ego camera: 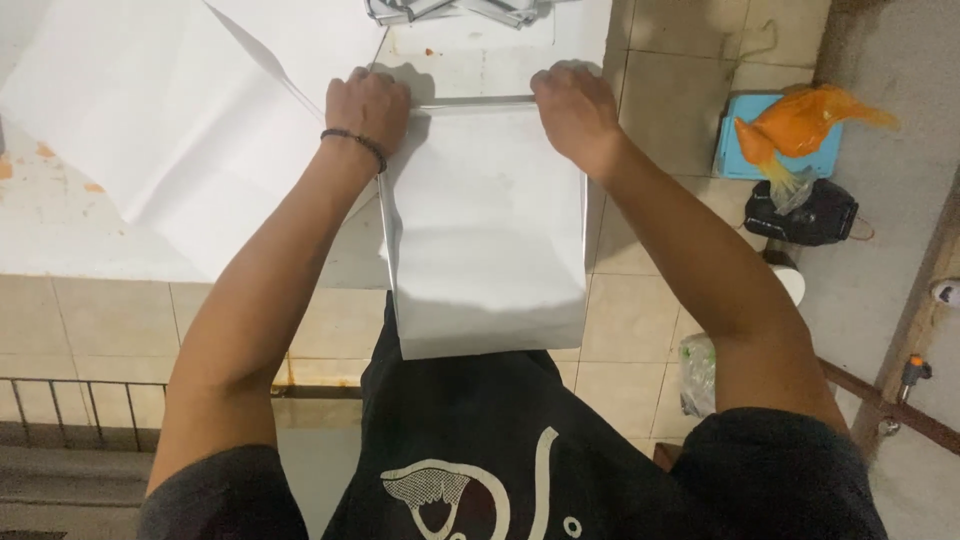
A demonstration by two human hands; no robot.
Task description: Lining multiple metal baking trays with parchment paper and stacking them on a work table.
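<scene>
Seen from above: left hand (367, 108), a dark beaded band at its wrist, knuckles up and fingers curled down over the far left corner of a white sheet-metal panel (487, 230). Right hand (575, 112) likewise curled over the far right corner, fingers folded at the panel's top edge. Both pressed on the metal; whether the fingertips wrap under the edge cannot be told.

Panel lying with its far end on the pale worktop (60, 230), near end overhanging the worktop's front edge toward the dark printed shirt (480, 450). Long side edges bent downward, catching a thin line of light on the left.

Just left of the panel, touching the left hand's side, a large white sheet (170, 110) spread flat on the worktop, a diagonal crease running across it. Beyond the hands, at the top of the frame, a cluster of grey metal pieces (455, 10), only partly in view. Rust-orange specks on the worktop's left part.

Off to the right, on the tiled floor (690, 90), well apart from the work: a light blue stool (735, 150) carrying an orange plastic bag (800, 120), a black bag (810, 215) just below it, and a crumpled clear plastic bag (698, 375) near the right elbow.
</scene>
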